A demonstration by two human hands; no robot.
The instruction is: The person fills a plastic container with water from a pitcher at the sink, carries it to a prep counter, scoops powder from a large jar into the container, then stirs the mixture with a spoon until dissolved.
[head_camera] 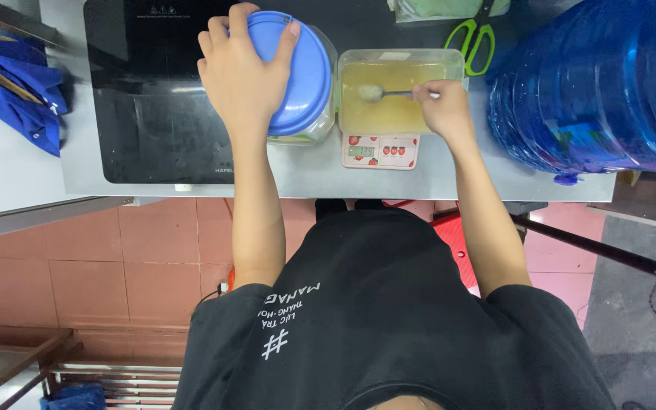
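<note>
My left hand (241, 72) lies flat on the blue lid (301, 72) of a round clear jar (314, 125), fingers spread over its top. My right hand (442, 106) grips the handle of a metal spoon (377, 93) whose bowl sits in a yellowish liquid. That liquid fills a clear rectangular container (400, 91), which stands on a small white kitchen scale (381, 150) with a lit display. Jar and container stand side by side, touching or nearly so.
A black induction hob (153, 99) lies left of the jar on the steel counter (449, 182). Green-handled scissors (471, 39) lie behind the container. A large blue water bottle (594, 83) fills the right. Blue cloth (20, 83) lies far left.
</note>
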